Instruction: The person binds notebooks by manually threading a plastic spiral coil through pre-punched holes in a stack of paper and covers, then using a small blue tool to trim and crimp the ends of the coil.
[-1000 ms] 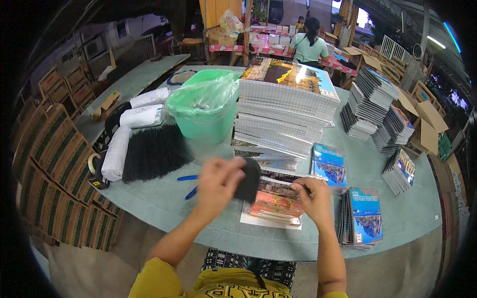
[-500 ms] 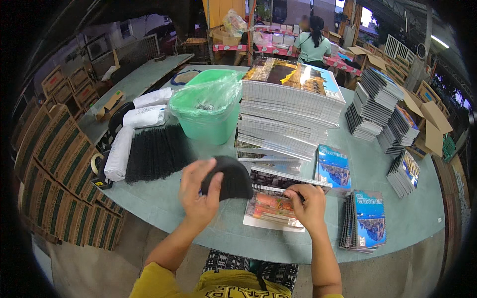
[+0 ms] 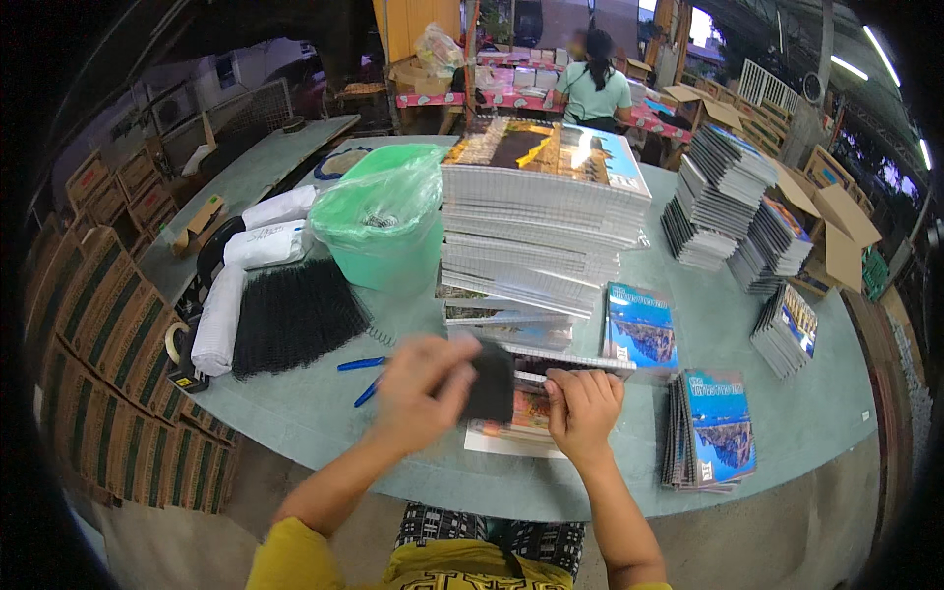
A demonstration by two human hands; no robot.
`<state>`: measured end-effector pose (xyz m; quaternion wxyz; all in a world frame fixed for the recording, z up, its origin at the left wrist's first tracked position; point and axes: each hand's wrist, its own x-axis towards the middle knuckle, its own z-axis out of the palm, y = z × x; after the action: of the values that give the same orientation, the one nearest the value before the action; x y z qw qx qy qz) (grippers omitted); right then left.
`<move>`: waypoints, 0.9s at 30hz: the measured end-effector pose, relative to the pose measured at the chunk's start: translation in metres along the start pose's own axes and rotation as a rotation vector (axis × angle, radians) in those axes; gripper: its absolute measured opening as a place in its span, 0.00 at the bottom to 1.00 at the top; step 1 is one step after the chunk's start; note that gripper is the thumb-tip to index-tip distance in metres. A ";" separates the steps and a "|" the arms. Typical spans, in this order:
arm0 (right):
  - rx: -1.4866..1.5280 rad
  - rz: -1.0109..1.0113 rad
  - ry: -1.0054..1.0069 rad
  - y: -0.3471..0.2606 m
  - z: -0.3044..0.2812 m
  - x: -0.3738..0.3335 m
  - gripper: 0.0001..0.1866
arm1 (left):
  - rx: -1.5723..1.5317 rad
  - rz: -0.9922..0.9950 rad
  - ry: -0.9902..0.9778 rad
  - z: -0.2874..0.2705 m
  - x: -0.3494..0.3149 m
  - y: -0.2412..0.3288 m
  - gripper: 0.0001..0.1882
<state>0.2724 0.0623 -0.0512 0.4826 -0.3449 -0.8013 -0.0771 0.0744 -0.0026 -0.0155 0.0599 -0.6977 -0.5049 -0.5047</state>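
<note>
My left hand (image 3: 418, 388), blurred by motion, is closed on a flat black piece (image 3: 490, 385) with a rounded edge. I cannot tell exactly what it is. It overlaps the left end of an unbound notebook (image 3: 619, 365) whose edge faces me, with a row of binding along it. My right hand (image 3: 585, 408) pinches that notebook's near edge, thumb in front and fingers over the top. Beneath lies a sheet with an orange picture (image 3: 531, 411) and a white border. Pliers with blue handles (image 3: 360, 365) lie left of my left hand, next to a loose wire coil (image 3: 379, 338).
A tall stack of notebooks (image 3: 536, 221) stands ahead. Left of it are a green bin (image 3: 388, 246) with a plastic liner, black spiral wires (image 3: 295, 320) and white rolls (image 3: 218, 329). Blue-covered notebooks (image 3: 718, 428) are piled right. Cartons (image 3: 128, 334) stand left; a person (image 3: 595, 88) is beyond.
My left hand has moved right with the black piece, closer to my right hand. The blue-handled pliers have come into sight. The view has shifted slightly.
</note>
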 end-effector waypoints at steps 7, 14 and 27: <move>0.020 -0.074 0.047 0.018 0.012 0.002 0.10 | 0.044 -0.027 0.053 -0.006 0.021 0.003 0.18; 0.053 -0.040 -0.113 0.008 -0.010 0.005 0.09 | -0.073 0.049 -0.277 0.018 -0.006 0.008 0.18; 1.090 0.867 0.028 0.024 -0.014 -0.013 0.08 | -0.082 -0.165 0.099 0.022 0.016 0.022 0.14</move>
<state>0.3014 0.0681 -0.0597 0.5845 -0.3412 -0.5095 0.5314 0.1047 0.0103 -0.0045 0.0144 -0.6296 -0.5362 -0.5621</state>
